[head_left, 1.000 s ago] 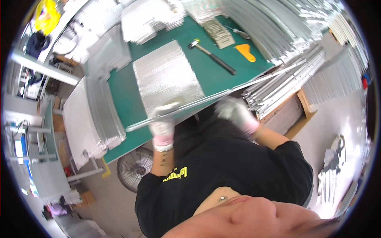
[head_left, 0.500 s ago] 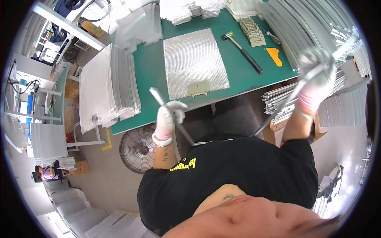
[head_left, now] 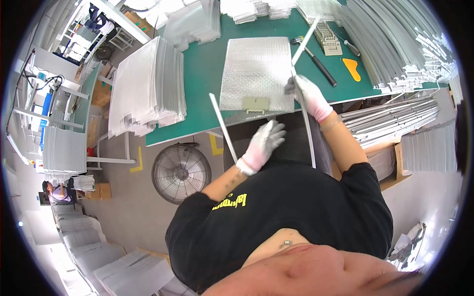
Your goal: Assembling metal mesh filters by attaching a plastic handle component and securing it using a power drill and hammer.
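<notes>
My right hand (head_left: 310, 96), in a white and pink glove, closes around a thin silver metal bar (head_left: 307, 123) at the table's front edge. Another silver bar (head_left: 306, 42) slants up from just above that hand, over the table. To the left a similar bar (head_left: 220, 121) leans past my left wrist; its lower end is hidden. Between the bars hovers my gloved left hand (head_left: 266, 140), fingers stretched out, with nothing visible in it. A silver mesh sheet (head_left: 254, 69) lies on the green table, a beige plastic piece (head_left: 256, 104) on its near edge.
A hammer (head_left: 321, 69), an orange scraper (head_left: 351, 69), a screwdriver (head_left: 352, 48) and stacked beige plastic pieces (head_left: 330, 39) lie at the right on the green table (head_left: 202, 74). Stacked sheets (head_left: 148, 84) stand left. A floor fan (head_left: 181, 173) is below; metal strips (head_left: 395, 118) are piled right.
My right hand has come from the far right to the table's front edge, with a bar in it. My left hand has let go of the left bar and moved right and down.
</notes>
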Available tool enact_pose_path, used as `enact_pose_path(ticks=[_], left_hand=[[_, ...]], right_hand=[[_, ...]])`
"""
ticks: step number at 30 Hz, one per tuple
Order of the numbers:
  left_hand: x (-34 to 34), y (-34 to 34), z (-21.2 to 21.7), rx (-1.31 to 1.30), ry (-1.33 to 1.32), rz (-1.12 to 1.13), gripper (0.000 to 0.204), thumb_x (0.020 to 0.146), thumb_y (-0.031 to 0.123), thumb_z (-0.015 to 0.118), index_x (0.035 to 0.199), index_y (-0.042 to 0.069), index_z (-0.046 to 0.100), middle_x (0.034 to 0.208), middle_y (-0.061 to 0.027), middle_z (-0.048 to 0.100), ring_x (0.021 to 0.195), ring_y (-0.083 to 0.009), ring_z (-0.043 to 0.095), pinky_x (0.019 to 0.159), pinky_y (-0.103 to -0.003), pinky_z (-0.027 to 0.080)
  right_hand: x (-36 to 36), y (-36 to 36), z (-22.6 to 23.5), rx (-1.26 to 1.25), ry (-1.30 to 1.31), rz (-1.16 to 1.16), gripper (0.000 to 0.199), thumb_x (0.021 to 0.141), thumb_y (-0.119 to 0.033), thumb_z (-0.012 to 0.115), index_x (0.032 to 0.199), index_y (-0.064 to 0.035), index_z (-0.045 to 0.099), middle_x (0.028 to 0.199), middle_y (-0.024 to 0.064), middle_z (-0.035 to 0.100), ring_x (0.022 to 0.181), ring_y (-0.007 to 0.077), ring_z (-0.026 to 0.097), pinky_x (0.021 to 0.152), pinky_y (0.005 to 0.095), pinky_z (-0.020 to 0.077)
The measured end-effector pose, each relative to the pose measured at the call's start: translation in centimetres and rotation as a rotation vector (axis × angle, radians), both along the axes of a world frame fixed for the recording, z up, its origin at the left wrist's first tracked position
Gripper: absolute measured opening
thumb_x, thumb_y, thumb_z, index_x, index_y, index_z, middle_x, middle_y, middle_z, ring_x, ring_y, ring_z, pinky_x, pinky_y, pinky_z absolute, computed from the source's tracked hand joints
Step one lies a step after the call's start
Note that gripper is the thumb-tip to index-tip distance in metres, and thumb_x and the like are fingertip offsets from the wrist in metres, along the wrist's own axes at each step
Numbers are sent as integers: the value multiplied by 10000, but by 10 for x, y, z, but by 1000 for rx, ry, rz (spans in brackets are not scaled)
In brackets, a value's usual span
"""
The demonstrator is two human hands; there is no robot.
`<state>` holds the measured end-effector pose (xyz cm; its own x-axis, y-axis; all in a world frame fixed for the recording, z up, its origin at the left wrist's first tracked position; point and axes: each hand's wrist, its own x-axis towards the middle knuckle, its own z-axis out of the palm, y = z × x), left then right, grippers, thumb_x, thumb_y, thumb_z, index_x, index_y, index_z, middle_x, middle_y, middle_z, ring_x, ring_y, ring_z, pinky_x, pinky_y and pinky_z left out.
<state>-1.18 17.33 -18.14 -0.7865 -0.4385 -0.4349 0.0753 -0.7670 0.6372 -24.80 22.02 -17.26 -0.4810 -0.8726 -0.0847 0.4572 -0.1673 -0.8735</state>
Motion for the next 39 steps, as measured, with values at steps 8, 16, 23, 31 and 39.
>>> enact_pose_path(ticks=[8, 16, 23, 31, 39], left_hand=[[-79, -15, -7, 253, 393, 2, 395, 1006, 332, 460, 1193, -3, 553, 1278, -160, 577, 1194, -329, 557, 1086, -492, 419], [-143, -39, -19, 228, 365, 86, 229, 984, 124, 629, 1163, -8, 574, 1175, -145, 619, 1077, -279, 591, 969, -444, 490], [-149, -28, -14, 62, 386, 143, 177, 983, 95, 625, 1142, 17, 612, 1105, -122, 666, 1048, -249, 627, 923, -403, 523], [-154, -29, -9, 64, 384, 172, 152, 981, 87, 626, 1117, 21, 637, 1062, -104, 686, 1002, -250, 649, 892, -389, 532], [-158, -32, -10, 59, 351, 182, 156, 974, 83, 637, 1125, 43, 644, 1059, -93, 691, 987, -235, 655, 871, -383, 534]], right_hand=[[88, 77, 18, 220, 443, -212, 590, 1048, -86, 427, 1604, -49, 233, 932, 73, 641, 597, 70, 530, 573, 225, 494], [83, 79, -10, 33, 63, -166, 556, 1069, -92, 392, 1604, -65, 246, 867, 57, 578, 556, 53, 434, 555, 232, 479], [85, 81, -9, 60, -2, -224, 563, 1063, -88, 437, 1603, -107, 279, 854, 34, 566, 535, 47, 417, 542, 233, 460], [97, 88, -1, 145, 118, -229, 583, 1046, -68, 454, 1603, -114, 289, 844, 33, 565, 523, 42, 421, 515, 217, 441], [96, 87, 2, 287, 211, -268, 573, 1035, -64, 475, 1588, -123, 339, 778, 19, 566, 479, 31, 394, 440, 206, 358]])
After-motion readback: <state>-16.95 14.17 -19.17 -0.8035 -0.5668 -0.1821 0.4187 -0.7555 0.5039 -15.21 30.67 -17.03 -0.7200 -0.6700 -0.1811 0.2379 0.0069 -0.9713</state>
